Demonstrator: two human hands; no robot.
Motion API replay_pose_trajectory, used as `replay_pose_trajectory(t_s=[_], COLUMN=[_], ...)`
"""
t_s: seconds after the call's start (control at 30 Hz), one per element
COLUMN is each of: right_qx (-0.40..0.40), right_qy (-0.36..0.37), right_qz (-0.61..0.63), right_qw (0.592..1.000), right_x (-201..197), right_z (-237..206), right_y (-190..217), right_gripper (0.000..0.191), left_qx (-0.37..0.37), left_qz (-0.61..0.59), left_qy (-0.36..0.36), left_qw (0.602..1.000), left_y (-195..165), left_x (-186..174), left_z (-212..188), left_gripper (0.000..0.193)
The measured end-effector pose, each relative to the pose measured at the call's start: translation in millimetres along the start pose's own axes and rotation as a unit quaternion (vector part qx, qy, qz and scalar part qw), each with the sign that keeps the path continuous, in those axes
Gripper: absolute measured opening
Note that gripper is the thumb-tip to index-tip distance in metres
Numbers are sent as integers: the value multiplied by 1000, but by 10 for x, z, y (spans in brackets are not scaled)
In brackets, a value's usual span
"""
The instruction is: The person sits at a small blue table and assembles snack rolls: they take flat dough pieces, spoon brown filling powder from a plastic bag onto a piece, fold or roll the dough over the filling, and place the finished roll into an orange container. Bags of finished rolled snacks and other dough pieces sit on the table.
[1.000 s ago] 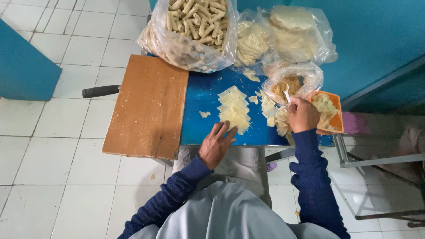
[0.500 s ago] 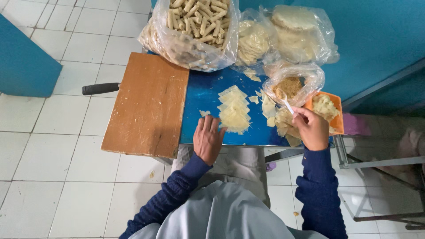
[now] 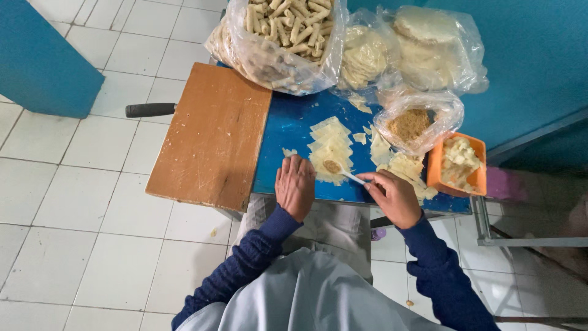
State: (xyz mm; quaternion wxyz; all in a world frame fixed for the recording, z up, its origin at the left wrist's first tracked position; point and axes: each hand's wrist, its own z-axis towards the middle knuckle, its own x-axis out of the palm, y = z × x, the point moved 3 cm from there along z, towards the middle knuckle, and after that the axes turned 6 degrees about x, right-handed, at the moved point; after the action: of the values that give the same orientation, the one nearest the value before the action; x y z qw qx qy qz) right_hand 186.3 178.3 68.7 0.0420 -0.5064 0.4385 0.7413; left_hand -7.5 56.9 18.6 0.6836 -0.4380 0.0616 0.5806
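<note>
My left hand [image 3: 295, 186] lies flat on the blue tabletop [image 3: 288, 125], fingers together, just left of a stack of pale square wrappers [image 3: 331, 149]. My right hand [image 3: 395, 196] pinches a small white spoon [image 3: 349, 175] whose tip rests on the top wrapper beside a brown dab of filling [image 3: 331, 166]. A clear bag of brown crumbly filling [image 3: 409, 125] sits open behind the right hand. An orange tub [image 3: 457, 163] of pale chunks stands at the right edge.
A wooden board [image 3: 211, 138] lies on the left of the table, with a black handle [image 3: 150, 110] sticking out behind it. Plastic bags of rolled pieces [image 3: 278, 34] and flat wrappers [image 3: 398, 46] stand at the back. More loose wrappers [image 3: 401, 164] lie near the tub. White floor tiles surround the table.
My right hand came from the filling bag to the wrapper stack with the spoon and left a dab of filling. My left hand moved up from the table's edge onto the tabletop.
</note>
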Motion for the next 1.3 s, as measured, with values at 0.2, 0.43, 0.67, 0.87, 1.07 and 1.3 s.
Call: replay_pose_trajectory(t_s=[0.2, 0.43, 0.67, 0.87, 1.07, 1.3], right_qx=[-190, -271, -248, -138, -25, -102], right_qy=[-81, -115, -143, -208, -307, -239], right_qz=[-167, -293, -310, -305, -346, -158], right_qw=[964, 910, 907, 919, 886, 953], right_x=[-154, -130, -134, -429, -676, -74], right_z=[34, 16, -116, -285, -2, -1], right_y=[170, 117, 0, -216, -362, 21], right_gripper=[30, 40, 46, 33, 20, 25], left_qx=[-10, -36, -17, 22, 45, 73], left_qz=[-101, -182, -213, -219, -216, -187], left_qy=[12, 3, 16, 63, 127, 94], left_qw=[995, 983, 977, 973, 967, 975], left_y=[0, -8, 4, 29, 26, 19], left_x=[54, 53, 93, 83, 50, 92], left_z=[5, 80, 99, 92, 74, 81], left_gripper=[11, 15, 17, 28, 41, 28])
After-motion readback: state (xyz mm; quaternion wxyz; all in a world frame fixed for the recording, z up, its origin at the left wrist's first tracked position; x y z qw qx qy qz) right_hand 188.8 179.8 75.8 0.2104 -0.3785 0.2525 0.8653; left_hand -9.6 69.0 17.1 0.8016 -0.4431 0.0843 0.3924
